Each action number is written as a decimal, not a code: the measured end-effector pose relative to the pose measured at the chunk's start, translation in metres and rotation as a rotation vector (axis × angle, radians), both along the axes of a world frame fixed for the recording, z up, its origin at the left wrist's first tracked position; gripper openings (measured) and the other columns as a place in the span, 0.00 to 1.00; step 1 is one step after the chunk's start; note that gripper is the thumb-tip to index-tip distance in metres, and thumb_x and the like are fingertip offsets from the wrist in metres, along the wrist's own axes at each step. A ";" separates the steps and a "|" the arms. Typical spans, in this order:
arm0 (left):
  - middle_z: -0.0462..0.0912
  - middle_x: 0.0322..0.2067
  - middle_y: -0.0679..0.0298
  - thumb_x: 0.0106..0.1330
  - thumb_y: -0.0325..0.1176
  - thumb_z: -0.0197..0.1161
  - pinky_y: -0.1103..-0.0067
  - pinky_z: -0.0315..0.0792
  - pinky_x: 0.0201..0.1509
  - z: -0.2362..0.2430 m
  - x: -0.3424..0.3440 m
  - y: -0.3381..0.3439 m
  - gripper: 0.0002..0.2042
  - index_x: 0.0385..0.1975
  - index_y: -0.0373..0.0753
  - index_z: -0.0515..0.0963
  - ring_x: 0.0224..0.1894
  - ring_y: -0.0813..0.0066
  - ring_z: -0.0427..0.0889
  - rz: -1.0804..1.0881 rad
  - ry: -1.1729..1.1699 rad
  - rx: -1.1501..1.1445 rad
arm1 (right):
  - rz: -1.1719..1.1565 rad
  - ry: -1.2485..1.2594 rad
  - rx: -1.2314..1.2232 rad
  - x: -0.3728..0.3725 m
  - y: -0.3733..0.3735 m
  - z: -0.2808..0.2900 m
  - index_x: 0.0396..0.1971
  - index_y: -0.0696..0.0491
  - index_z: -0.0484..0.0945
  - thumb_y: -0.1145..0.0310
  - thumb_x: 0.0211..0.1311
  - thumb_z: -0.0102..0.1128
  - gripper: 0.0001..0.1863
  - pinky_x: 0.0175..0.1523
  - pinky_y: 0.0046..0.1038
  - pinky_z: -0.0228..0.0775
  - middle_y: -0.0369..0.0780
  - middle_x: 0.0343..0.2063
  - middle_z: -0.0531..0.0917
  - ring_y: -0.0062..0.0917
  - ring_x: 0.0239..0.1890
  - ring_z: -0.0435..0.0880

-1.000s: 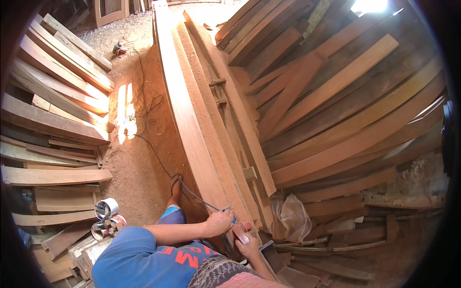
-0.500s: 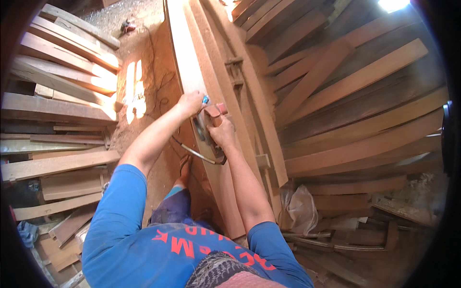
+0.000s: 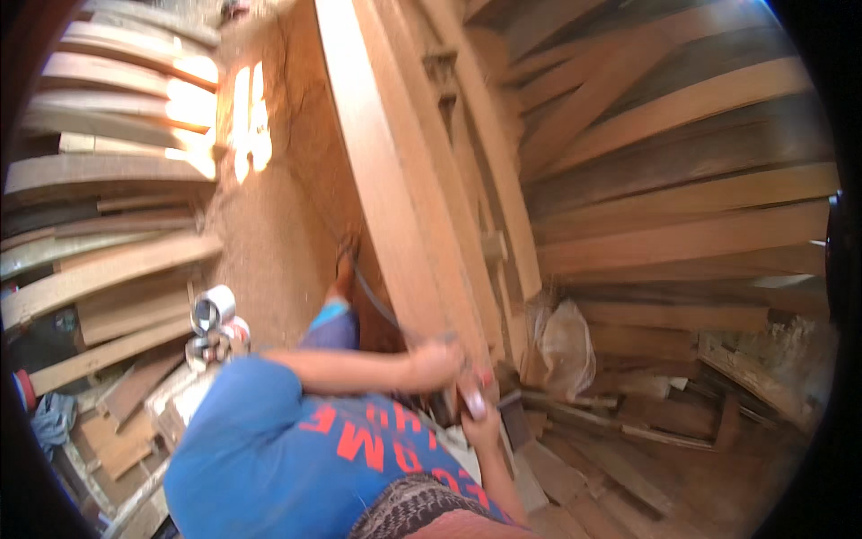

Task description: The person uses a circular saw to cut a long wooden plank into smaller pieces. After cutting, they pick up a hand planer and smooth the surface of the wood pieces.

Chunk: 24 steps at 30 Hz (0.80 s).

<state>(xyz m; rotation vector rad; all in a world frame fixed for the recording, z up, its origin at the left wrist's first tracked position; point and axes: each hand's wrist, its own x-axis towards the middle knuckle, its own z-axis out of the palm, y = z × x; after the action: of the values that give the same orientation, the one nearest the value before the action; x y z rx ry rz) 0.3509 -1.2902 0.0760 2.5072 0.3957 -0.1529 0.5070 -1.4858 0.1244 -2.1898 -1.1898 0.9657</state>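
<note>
Both hands are low in the view, near my body and at the near end of a long pale plank [image 3: 386,207]. My left hand [image 3: 433,364] is closed on the front of a hand-held power planer [image 3: 471,388], which is blurred. My right hand [image 3: 483,424] grips the planer's rear handle just below it. A dark cord [image 3: 377,301] runs from beside the left hand past my sandalled foot [image 3: 347,256]. Sawdust-covered boards [image 3: 485,198] lie alongside the plank on its right.
Boards are stacked along the left [image 3: 108,260] and right [image 3: 673,242]. Paint cans [image 3: 214,307] stand at lower left near a blue cloth [image 3: 56,418]. A clear plastic bag [image 3: 564,350] hangs at lower right. The dusty floor [image 3: 251,225] has sunlit patches.
Half a second ago both hands held the planer far forward along the plank; now they are drawn back beside my body, much as one second ago. The view has shifted and blurred.
</note>
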 end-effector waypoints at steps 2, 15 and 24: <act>0.84 0.40 0.52 0.60 0.38 0.58 0.70 0.77 0.56 -0.017 0.007 -0.033 0.17 0.40 0.32 0.83 0.50 0.58 0.82 -0.015 -0.137 0.176 | -0.015 0.024 0.073 0.001 -0.023 -0.001 0.35 0.58 0.84 0.72 0.50 0.69 0.11 0.43 0.39 0.80 0.49 0.29 0.88 0.42 0.35 0.90; 0.84 0.43 0.48 0.59 0.38 0.68 0.60 0.82 0.45 0.025 -0.058 0.311 0.19 0.46 0.31 0.80 0.44 0.49 0.87 -0.228 0.284 0.051 | 0.152 0.064 0.116 -0.052 0.303 -0.026 0.43 0.56 0.86 0.69 0.57 0.62 0.14 0.46 0.39 0.79 0.55 0.35 0.87 0.45 0.43 0.90; 0.78 0.53 0.44 0.69 0.41 0.63 0.59 0.74 0.61 0.013 -0.246 0.343 0.27 0.66 0.37 0.70 0.56 0.44 0.80 1.216 -0.075 -0.158 | 0.250 -0.019 0.125 -0.149 0.646 -0.034 0.41 0.56 0.87 0.66 0.59 0.58 0.15 0.58 0.46 0.76 0.58 0.42 0.86 0.53 0.52 0.85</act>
<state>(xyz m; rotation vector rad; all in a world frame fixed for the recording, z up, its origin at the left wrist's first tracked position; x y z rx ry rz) 0.1046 -0.9471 0.0886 1.7242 1.6700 0.3722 0.3576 -0.8394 0.0902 -1.9903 -1.5181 0.9410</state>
